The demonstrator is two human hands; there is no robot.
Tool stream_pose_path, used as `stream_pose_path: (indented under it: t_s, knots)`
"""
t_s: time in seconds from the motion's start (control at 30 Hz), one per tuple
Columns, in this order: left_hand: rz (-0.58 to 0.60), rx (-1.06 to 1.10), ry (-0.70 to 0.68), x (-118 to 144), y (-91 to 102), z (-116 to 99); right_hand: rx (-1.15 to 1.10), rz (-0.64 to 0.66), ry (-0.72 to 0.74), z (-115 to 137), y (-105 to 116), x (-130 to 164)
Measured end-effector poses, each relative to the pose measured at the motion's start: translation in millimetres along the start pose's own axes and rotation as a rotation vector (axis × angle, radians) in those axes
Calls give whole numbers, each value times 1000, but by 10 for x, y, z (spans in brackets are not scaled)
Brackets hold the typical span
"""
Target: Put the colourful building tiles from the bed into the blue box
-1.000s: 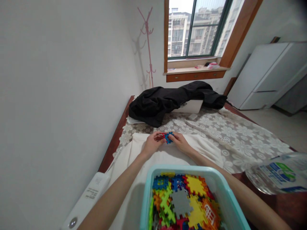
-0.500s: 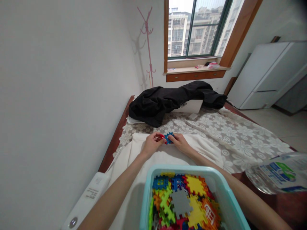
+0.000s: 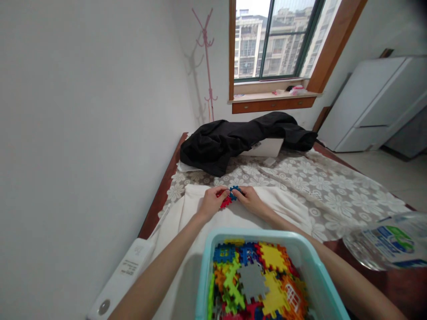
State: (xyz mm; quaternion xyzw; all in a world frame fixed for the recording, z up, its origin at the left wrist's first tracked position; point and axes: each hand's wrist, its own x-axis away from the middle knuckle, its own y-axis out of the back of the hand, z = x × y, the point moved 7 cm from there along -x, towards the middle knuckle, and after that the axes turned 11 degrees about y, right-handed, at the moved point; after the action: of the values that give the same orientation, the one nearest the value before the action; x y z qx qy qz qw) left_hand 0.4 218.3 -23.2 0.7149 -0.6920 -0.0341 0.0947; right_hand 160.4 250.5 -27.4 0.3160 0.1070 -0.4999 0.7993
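Left hand [image 3: 211, 203] pinching red toothed plastic tile [image 3: 225, 201] | right hand [image 3: 251, 200] pinching blue toothed plastic tile [image 3: 234, 192] | tiles touching over white cloth [image 3: 233, 218]

two bare forearms, no sleeves, left hand [image 3: 211, 204], right hand [image 3: 251, 201]

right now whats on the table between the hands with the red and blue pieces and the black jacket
In the head view, only the floral lace tablecloth and the far edge of the white cloth lie between the hands' pieces and the black jacket; no other object sits on that stretch.
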Motion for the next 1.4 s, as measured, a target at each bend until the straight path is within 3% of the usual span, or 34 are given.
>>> stream_pose_path:
  t_s: [0.3, 0.6, 1.03, 1.4]
  knots:
    - [16, 152, 26, -50, 39, -27, -7, -137, -62, -23, 115, -12]
    - [156, 288, 130, -17, -4, -24, -16, -183, -90, -39, 155, -2]
    - [267, 415, 193, -38, -23, 22, 28, -188, -68, 5, 158, 4]
    - [331, 374, 188, -28, -74, 33, 82, -159, -43, -49, 124, 11]
